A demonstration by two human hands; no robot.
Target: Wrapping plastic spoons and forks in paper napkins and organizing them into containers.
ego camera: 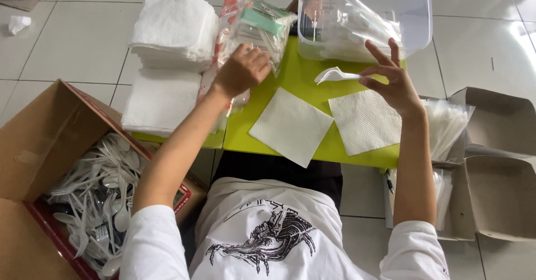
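White sleeves and a printed shirt (pixel 268 235) filled the near edge, both bare forearms reaching away from it over a green table (pixel 298 79). Below the left elbow an open cardboard box (pixel 33 146) sat on the floor, holding a loose heap of white plastic cutlery (pixel 97 196). Below the right forearm, off the table's edge, lay clear bags (pixel 446 123) and empty brown boxes (pixel 497 163).

Between the two wrists a napkin (pixel 291 125) lay flat on the green top, turned corner-on, and a second napkin (pixel 365 121) lay just under the right hand, its far corner beneath the palm.

Right hand (pixel 391 79) was lifted above that napkin, thumb and forefinger pinched shut on the handle of a white plastic spoon (pixel 334 76), the other fingers spread wide and upright. That spoon stuck out sideways from the pinch toward the left hand, bowl end free in the air, clear of the table.

Left hand (pixel 241 70) was curled knuckles-up on a clear packet (pixel 257 26) of wrapped sticks; the fingertips were tucked under, so I could not tell whether they gripped anything.

Just outside that hand stood two stacks of white napkins (pixel 170 51). Beyond the right fingertips stood a clear plastic tub (pixel 413 6) with wrapped packs inside
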